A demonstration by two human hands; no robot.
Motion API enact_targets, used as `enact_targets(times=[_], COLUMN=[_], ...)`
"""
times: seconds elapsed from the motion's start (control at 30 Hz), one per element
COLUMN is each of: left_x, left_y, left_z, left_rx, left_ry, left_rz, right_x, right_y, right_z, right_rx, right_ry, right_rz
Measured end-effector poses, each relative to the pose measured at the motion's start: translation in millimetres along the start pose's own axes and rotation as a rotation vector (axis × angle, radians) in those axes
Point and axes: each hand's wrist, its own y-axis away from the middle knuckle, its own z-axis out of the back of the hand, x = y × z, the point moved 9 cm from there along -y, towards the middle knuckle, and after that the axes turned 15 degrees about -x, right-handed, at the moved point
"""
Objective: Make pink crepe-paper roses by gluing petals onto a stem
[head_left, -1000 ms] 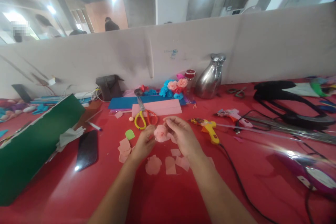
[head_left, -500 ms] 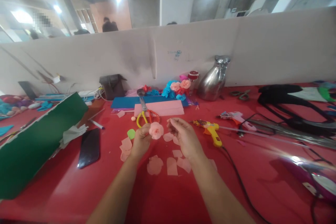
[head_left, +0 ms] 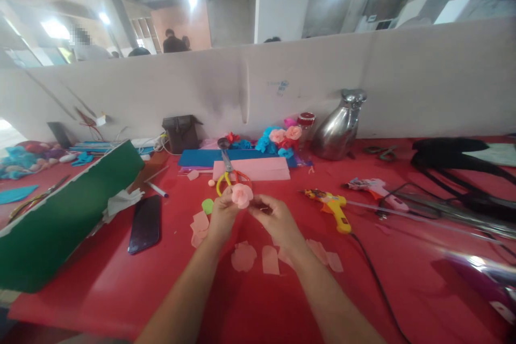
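Note:
A pink paper flower [head_left: 242, 196] with layered petals is gripped in my left hand [head_left: 223, 219], its face turned up toward me. My right hand [head_left: 276, 219] touches the flower's right edge, thumb and fingers pinched together at the petals. Below the hands, pink paper petals [head_left: 244, 256] lie loose on the red table, with more at the left and right. Just behind the flower are scissors [head_left: 226, 169] with yellow and orange handles. A green paper piece [head_left: 207, 206] lies left of my left hand.
To the right lie a yellow glue gun [head_left: 332, 207] with its cord and a pink glue gun [head_left: 377, 192]. A phone [head_left: 144, 224] and a green board [head_left: 76, 209] are on the left. Finished flowers [head_left: 278, 140] and a steel jug [head_left: 341, 126] stand at the back.
My right hand has moved left, from apart to touching the flower's edge. My left hand still holds the flower. The whole view has shifted slightly.

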Motion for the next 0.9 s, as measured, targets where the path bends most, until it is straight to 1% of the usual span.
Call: enact_targets(times=[0.13, 0.23, 0.37, 0.47, 0.73, 0.83, 0.9], left_x=[-12, -18, -17, -17, -21, -14, -6], left_y=[3, 5, 10, 11, 9, 8, 7], left_z=[-5.1, -7.3, -14.3, -16.2, -12.6, -10.4, -9.1], left_rx=[0.049, 0.058, 0.131, 0.147, 0.074, 0.058, 0.047], left_ry=[-0.046, -0.097, -0.119, -0.11, -0.074, -0.006, 0.068], left_rz=[-0.095, -0.122, -0.099, -0.082, -0.028, 0.035, 0.109], right_x=[8, 12, 7, 2, -3, -2, -1], right_y=[2, 2, -1, -2, -1, 1, 3], right_z=[4, 7, 10, 12, 9, 4, 2], right_rx=[-0.071, -0.104, -0.14, -0.159, -0.146, -0.122, -0.101], right_ry=[0.163, 0.181, 0.163, 0.156, 0.066, 0.019, -0.002], right_rz=[0.164, 0.235, 0.206, 0.172, 0.1, 0.068, 0.052])
